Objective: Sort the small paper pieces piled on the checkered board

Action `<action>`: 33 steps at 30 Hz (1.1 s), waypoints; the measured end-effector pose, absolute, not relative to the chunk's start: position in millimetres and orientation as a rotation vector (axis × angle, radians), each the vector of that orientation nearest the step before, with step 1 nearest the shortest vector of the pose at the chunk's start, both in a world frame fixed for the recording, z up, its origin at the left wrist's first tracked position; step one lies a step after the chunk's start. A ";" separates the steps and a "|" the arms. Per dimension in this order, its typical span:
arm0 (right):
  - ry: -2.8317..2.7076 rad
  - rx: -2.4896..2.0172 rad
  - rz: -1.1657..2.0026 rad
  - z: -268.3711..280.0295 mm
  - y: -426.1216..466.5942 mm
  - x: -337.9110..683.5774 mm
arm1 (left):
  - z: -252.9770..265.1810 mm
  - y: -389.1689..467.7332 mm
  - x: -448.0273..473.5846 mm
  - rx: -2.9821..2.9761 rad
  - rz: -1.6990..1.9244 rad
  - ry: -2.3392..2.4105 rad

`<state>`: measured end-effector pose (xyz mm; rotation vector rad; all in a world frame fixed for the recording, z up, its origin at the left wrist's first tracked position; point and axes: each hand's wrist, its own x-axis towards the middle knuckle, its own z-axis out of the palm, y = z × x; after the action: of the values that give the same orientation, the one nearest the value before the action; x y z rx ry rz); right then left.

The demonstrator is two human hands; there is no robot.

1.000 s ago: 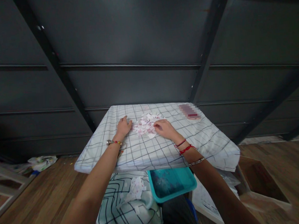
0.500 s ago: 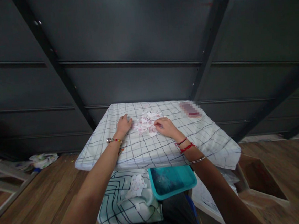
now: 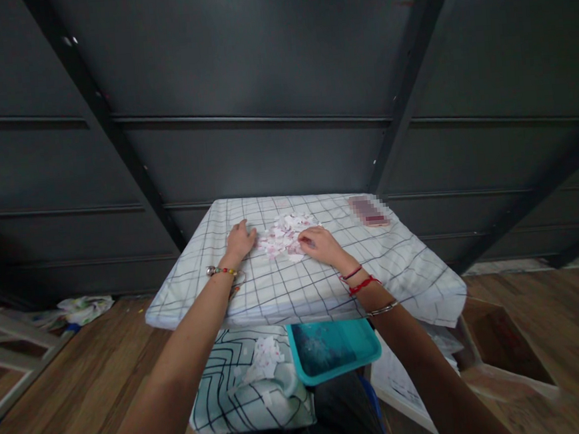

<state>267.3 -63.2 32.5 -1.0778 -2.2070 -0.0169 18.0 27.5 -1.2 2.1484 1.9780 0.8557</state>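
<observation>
A loose heap of small white paper-like pieces with pink marks (image 3: 283,234) lies on the white checked cloth (image 3: 270,289) covering the table. My left hand (image 3: 240,241) rests flat at the heap's left edge, its fingers stretched out and holding nothing. At the right edge, my right hand (image 3: 322,246) has its fingers bent and drawn together against the pieces. Whatever is between those fingertips is too small to make out.
A pixelated reddish object (image 3: 368,211) lies at the table's back right. Below the front edge are a teal tray (image 3: 350,346) and a checked cloth bundle (image 3: 254,407) with more pieces (image 3: 266,359) on it. An open cardboard box (image 3: 504,340) stands right. Dark panels (image 3: 264,155) rise behind.
</observation>
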 end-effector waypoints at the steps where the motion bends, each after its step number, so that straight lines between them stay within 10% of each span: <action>1: -2.202 -1.073 -0.017 32.1 -62.8 267.1 | -1.3 27.6 17.8 2.151 0.854 1.976; 33: -2.197 -1.104 -0.042 34.7 -61.9 277.4 | -2.8 30.2 18.2 2.174 0.837 1.988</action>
<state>277.4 -61.9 34.7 -1.1042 -2.1967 -0.0417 18.2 30.2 -2.8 2.1739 1.9876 0.8370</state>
